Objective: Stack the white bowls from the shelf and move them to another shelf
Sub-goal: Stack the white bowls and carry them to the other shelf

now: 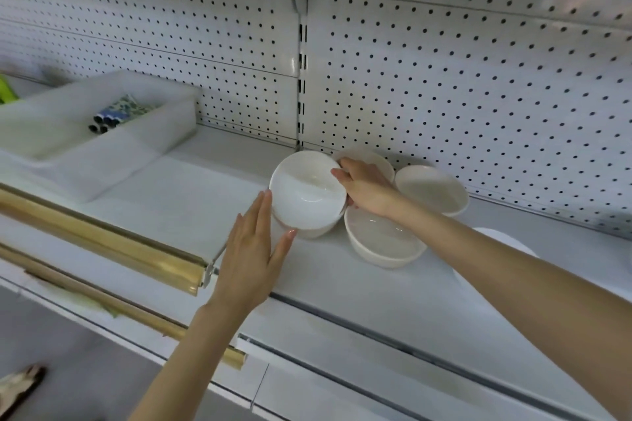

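Head view: right hand (367, 186) grips top bowl (304, 190) over lower bowl (313, 233); left hand (253, 256) flat alongside; other bowls (432, 190) unstacked, shelf move undone.

Shelf (191, 202): white metal, pegboard (478, 96) back, slotted post (301, 85) at rear centre.
Left of post: white tray (164, 133), set against the back.
Just in front of post: base bowl (318, 233), tilted bowl (307, 188) over it.
Right of post: rear bowl (372, 156), right bowl (432, 190), front bowl (384, 243), close together.
Farther right: white round item (496, 237), partly hidden.
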